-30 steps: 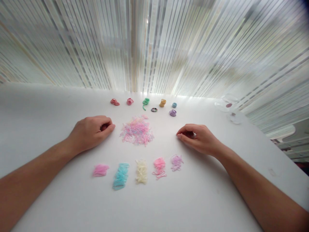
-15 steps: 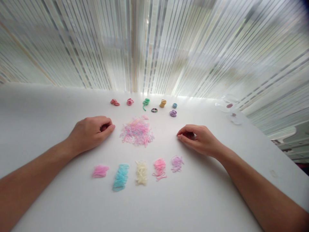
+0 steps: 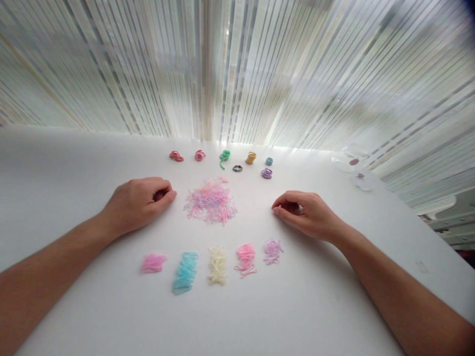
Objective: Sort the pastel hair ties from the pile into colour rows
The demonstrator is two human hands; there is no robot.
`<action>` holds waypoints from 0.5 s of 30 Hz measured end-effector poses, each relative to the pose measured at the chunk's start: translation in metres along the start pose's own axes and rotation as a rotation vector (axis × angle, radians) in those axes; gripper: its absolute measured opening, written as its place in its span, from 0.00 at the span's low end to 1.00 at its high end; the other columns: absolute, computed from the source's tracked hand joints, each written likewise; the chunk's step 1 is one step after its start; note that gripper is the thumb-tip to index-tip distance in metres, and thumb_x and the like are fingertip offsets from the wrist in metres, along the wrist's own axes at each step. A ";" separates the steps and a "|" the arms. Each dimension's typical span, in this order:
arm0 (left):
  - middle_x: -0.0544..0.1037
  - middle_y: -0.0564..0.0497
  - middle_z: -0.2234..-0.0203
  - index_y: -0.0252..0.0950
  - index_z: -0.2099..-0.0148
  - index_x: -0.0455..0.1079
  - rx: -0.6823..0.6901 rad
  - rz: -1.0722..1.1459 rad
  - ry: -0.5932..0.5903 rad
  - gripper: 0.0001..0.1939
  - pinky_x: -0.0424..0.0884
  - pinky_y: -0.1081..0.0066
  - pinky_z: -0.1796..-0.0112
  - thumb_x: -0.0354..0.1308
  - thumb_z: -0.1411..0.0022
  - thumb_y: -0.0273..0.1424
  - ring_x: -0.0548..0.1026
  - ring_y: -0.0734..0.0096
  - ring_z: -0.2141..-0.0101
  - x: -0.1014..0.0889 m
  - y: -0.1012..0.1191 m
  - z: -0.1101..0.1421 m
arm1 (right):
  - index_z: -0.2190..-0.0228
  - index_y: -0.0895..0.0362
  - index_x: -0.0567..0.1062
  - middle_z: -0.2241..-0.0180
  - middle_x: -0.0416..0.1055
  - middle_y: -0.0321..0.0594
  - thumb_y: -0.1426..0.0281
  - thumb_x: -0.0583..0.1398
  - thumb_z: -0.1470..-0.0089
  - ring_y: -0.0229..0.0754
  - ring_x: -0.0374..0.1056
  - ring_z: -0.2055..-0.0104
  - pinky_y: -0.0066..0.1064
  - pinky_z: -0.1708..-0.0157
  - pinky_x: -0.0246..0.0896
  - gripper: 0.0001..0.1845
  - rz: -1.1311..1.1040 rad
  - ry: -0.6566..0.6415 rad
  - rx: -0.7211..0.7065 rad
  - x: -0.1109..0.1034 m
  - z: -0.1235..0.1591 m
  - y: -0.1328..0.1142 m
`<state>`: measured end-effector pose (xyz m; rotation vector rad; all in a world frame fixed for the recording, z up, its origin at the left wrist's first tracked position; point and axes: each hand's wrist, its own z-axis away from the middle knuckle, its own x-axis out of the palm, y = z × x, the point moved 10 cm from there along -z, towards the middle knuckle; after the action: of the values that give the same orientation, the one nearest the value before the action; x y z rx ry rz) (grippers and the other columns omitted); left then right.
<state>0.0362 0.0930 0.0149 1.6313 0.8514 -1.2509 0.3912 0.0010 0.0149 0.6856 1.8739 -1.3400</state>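
My left hand (image 3: 143,201) rests on the white table (image 3: 237,326), fingers curled and thumb against the forefinger, with nothing visible in it. Just to its right lies a loose heap of mixed pastel rubber bands (image 3: 211,201). On the heap's other side, some way off, my right hand (image 3: 306,212) rests with fingertips pressed to the thumb, holding nothing I can see. Nearer me is a row of sorted bands: a magenta-pink pile (image 3: 154,263), a turquoise pile (image 3: 185,272), a cream pile (image 3: 217,267), a pink pile (image 3: 245,258) and a lilac pile (image 3: 273,251).
Along the back lie coiled red bands (image 3: 176,156), pink bands (image 3: 200,155), green bands (image 3: 224,156), yellow bands (image 3: 251,157), blue bands (image 3: 269,161) and purple bands (image 3: 266,173), beside a dark beaded ring (image 3: 237,168). Clear plastic pieces (image 3: 361,182) sit far right. A striped curtain (image 3: 208,69) hangs behind.
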 end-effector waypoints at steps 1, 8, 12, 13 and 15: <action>0.79 0.48 0.69 0.40 0.66 0.72 -0.001 -0.002 0.000 0.22 0.61 0.64 0.64 0.48 0.33 0.50 0.74 0.61 0.67 0.000 0.000 0.000 | 0.65 0.55 0.84 0.73 0.77 0.37 0.63 0.65 0.36 0.38 0.66 0.74 0.32 0.72 0.62 0.10 0.000 0.000 -0.002 0.000 0.000 0.000; 0.79 0.49 0.70 0.40 0.66 0.72 0.014 -0.011 0.012 0.22 0.61 0.64 0.64 0.48 0.32 0.50 0.73 0.62 0.68 0.000 -0.001 -0.001 | 0.65 0.55 0.84 0.74 0.76 0.37 0.63 0.65 0.36 0.38 0.66 0.74 0.32 0.72 0.62 0.10 -0.007 -0.004 -0.008 -0.001 -0.001 -0.003; 0.79 0.50 0.70 0.40 0.66 0.72 0.024 0.006 0.021 0.22 0.60 0.64 0.64 0.49 0.32 0.50 0.73 0.63 0.68 0.000 -0.002 -0.001 | 0.65 0.55 0.84 0.74 0.75 0.37 0.63 0.65 0.36 0.38 0.66 0.73 0.32 0.72 0.62 0.11 -0.011 -0.011 0.001 0.000 0.000 -0.002; 0.79 0.50 0.70 0.40 0.65 0.73 0.027 0.008 0.023 0.22 0.61 0.64 0.64 0.49 0.32 0.51 0.73 0.63 0.68 0.000 -0.002 -0.001 | 0.65 0.55 0.83 0.73 0.75 0.37 0.62 0.65 0.36 0.39 0.66 0.73 0.32 0.72 0.62 0.11 -0.011 -0.012 0.003 0.000 0.000 -0.002; 0.79 0.50 0.70 0.41 0.65 0.73 0.026 0.006 0.027 0.22 0.61 0.64 0.64 0.49 0.31 0.51 0.73 0.63 0.68 0.000 -0.003 -0.001 | 0.65 0.55 0.83 0.73 0.75 0.37 0.62 0.65 0.36 0.39 0.66 0.73 0.32 0.72 0.62 0.11 -0.010 -0.014 0.008 0.001 0.000 -0.001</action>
<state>0.0338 0.0947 0.0138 1.6734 0.8490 -1.2430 0.3901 0.0010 0.0151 0.6704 1.8646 -1.3557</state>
